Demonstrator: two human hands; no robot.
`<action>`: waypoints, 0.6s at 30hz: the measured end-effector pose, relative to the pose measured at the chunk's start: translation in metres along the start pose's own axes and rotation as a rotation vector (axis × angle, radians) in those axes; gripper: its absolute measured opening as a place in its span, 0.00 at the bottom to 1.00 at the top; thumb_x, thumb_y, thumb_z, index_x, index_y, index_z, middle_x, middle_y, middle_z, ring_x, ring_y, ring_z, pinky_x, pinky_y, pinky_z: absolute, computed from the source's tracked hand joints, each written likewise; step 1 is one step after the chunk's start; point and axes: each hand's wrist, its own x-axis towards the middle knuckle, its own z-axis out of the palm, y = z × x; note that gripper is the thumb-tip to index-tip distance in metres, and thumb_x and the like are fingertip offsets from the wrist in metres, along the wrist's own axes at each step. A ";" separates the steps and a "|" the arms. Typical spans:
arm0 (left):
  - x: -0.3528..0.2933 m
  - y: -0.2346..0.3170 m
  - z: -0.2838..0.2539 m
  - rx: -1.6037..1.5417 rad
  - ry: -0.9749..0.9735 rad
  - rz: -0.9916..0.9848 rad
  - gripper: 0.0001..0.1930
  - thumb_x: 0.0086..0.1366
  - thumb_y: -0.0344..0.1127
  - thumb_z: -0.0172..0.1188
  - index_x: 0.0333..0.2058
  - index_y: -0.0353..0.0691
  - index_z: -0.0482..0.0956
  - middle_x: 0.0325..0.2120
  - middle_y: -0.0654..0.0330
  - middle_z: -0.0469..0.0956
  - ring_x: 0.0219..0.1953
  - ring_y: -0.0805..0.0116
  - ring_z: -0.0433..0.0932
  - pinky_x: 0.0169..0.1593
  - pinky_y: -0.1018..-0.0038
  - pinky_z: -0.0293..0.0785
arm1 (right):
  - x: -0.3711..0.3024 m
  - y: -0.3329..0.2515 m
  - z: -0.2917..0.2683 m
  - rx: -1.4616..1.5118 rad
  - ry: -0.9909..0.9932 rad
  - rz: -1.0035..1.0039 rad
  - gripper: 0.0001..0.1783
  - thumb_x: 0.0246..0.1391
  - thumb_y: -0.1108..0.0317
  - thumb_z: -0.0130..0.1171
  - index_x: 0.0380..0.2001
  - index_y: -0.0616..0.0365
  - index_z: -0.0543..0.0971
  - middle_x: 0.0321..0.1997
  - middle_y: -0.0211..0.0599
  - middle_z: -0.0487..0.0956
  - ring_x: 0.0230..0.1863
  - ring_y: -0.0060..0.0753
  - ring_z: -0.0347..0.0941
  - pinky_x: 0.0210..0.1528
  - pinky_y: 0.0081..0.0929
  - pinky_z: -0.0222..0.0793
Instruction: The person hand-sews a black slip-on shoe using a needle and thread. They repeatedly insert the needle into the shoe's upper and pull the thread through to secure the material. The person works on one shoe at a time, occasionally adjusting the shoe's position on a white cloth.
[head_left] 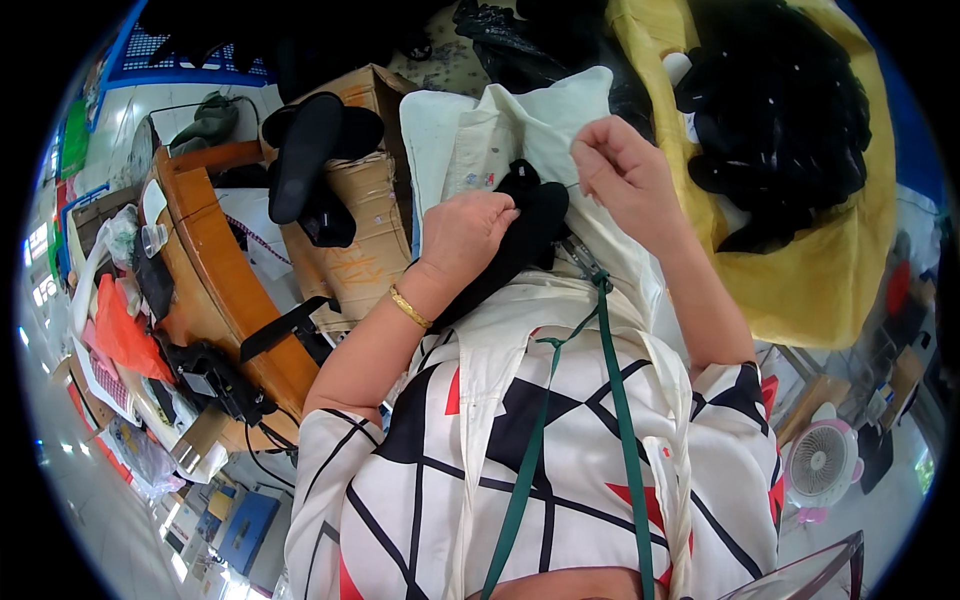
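A black slipper (pixel 535 228) lies across my lap on pale apron cloth, its sole side partly in view. My left hand (pixel 466 232) is closed at the slipper's upper edge, fingertips pinched against the black material; the part under the hand is hidden. Raised to the right and apart from the slipper, my right hand (pixel 622 172) has thumb and fingers curled together in a pinch. Anything between those fingers is too small to make out. A green cord (pixel 612 400) runs down my front to a small metal tool (pixel 582 258) beside the slipper.
Several black slippers (pixel 305 160) sit on a cardboard box (pixel 355 205) at the left, beside a wooden table (pixel 225 270). On the right, a yellow sack (pixel 800 320) holds a heap of black pieces (pixel 790 130). A small fan (pixel 822 460) stands at the lower right.
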 end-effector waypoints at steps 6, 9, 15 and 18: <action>0.005 0.006 0.000 -0.007 0.062 0.116 0.05 0.58 0.33 0.65 0.30 0.40 0.80 0.30 0.58 0.76 0.38 0.56 0.77 0.37 0.64 0.75 | 0.011 -0.023 0.013 -0.032 -0.062 -0.187 0.05 0.64 0.71 0.56 0.37 0.61 0.74 0.25 0.24 0.74 0.26 0.14 0.68 0.30 0.14 0.65; 0.000 -0.002 0.006 -0.011 0.045 0.124 0.05 0.57 0.33 0.64 0.29 0.39 0.80 0.31 0.59 0.75 0.39 0.56 0.76 0.38 0.63 0.75 | 0.017 -0.056 -0.006 0.406 -0.008 -0.381 0.05 0.65 0.69 0.57 0.40 0.58 0.76 0.29 0.23 0.74 0.28 0.11 0.68 0.30 0.12 0.65; 0.000 -0.021 0.011 -0.330 -0.027 -0.119 0.07 0.59 0.34 0.63 0.29 0.36 0.79 0.30 0.56 0.76 0.35 0.56 0.76 0.37 0.65 0.73 | 0.016 -0.023 -0.040 -1.091 0.413 -0.470 0.12 0.58 0.63 0.62 0.41 0.57 0.77 0.32 0.38 0.79 0.29 0.37 0.77 0.30 0.31 0.72; -0.002 -0.035 0.019 -0.536 -0.058 -0.266 0.09 0.62 0.35 0.63 0.31 0.34 0.80 0.29 0.58 0.77 0.32 0.64 0.75 0.36 0.70 0.71 | -0.023 0.009 -0.025 -1.147 -0.044 -0.009 0.16 0.57 0.53 0.60 0.32 0.55 0.77 0.33 0.39 0.80 0.33 0.45 0.79 0.34 0.40 0.73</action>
